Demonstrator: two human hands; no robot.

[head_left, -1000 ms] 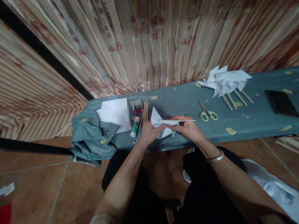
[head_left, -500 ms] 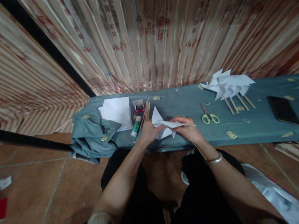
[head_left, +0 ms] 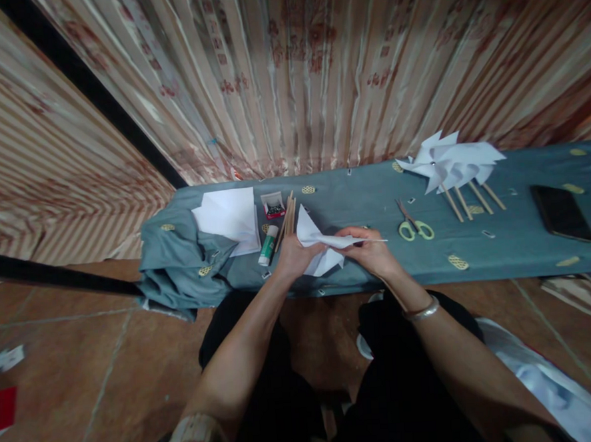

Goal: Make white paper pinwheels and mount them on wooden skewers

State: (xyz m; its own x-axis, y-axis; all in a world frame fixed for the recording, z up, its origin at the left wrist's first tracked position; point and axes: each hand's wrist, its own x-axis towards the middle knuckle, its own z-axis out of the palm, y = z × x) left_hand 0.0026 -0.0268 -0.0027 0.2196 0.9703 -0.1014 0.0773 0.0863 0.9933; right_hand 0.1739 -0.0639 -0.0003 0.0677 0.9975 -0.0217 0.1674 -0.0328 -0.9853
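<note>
Head view, left hand [head_left: 292,256], right hand [head_left: 373,251], each grip clamped on folded paper [head_left: 318,237], sticks [head_left: 290,213] partly hidden by left hand

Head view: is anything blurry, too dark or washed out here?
In the head view, light is dim and uneven; the trousers are nearly solid black, the phone dark; the held paper is pale, yet its folds show; the box is too soft to count what it holds; the curtain seems to fan outward, perhaps wide-lens distortion.
</note>
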